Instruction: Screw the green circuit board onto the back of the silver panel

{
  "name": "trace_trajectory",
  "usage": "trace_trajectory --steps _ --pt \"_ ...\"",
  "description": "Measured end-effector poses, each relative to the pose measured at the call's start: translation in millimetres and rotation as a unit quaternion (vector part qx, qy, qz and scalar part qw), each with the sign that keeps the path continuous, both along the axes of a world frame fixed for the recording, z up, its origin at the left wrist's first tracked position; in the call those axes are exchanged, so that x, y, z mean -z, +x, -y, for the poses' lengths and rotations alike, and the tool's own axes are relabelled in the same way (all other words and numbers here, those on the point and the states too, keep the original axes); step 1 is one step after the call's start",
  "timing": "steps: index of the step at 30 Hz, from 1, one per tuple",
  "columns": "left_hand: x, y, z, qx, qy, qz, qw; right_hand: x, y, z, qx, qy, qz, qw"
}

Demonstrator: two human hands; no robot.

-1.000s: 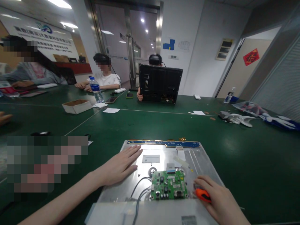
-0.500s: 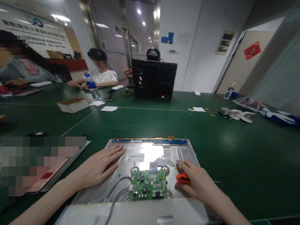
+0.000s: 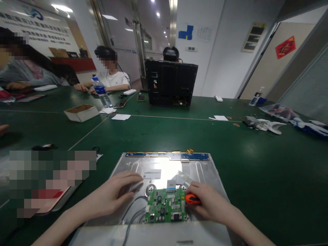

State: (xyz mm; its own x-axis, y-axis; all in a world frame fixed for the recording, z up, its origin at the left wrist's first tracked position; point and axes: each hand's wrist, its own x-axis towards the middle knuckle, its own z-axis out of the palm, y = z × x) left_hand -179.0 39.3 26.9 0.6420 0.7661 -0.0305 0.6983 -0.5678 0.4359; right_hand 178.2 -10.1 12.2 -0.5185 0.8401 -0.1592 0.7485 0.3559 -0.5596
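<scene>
A flat metal-backed display panel [image 3: 205,198] lies on the table before me. On it sits a green circuit board [image 3: 167,205] with grey cables leaving its left side. A narrow blue circuit strip [image 3: 153,155] runs along the panel's far edge. My left hand [image 3: 115,191] is over the panel's left part, fingers stretched and holding nothing; whether the fingertips touch the metal I cannot tell. My right hand [image 3: 210,201] is closed around a screwdriver with an orange-and-black handle [image 3: 192,199], at the green board's right edge. Its shaft is hidden by the hand.
On the green table [image 3: 256,184] stand a white open box [image 3: 81,114], a water bottle [image 3: 101,92] and a black monitor housing [image 3: 171,83], with a person behind it. Two more people sit at the far left. Loose parts [image 3: 263,124] and plastic bags lie at the right.
My right hand has moved left with the screwdriver, up to the green board's right edge. My left hand has shifted slightly, its fingers more curved. The whole view has shifted a little.
</scene>
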Motion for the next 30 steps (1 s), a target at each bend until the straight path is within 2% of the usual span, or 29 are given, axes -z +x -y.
trace_trajectory --steps 4,8,15,18,21,25,30 --pt "-6.7 2 7 -0.019 -0.066 0.033 0.997 9.6 0 5 -0.013 0.012 -0.002 1.0" --pt "-6.9 7 9 -0.018 -0.11 0.055 0.992 12.8 1 9 -0.019 0.004 0.005 1.0" --pt "8.4 21 -4 0.029 -0.073 0.085 0.993 1.3 12 0 -0.016 -0.021 0.044 0.999" --pt "12.4 27 -11 0.032 -0.053 0.093 0.994 -10.1 11 -12 -0.021 0.0 0.052 0.998" --pt "10.8 37 -17 0.03 -0.039 0.106 0.993 -22.9 -4 -31 -0.033 0.033 0.05 0.998" --pt "8.0 47 -22 0.032 -0.03 0.111 0.993 -33.5 -40 -61 -0.061 0.049 0.053 0.996" --pt "11.1 53 -23 0.02 -0.02 0.09 0.996 -28.5 -84 -85 -0.089 0.068 0.063 0.992"
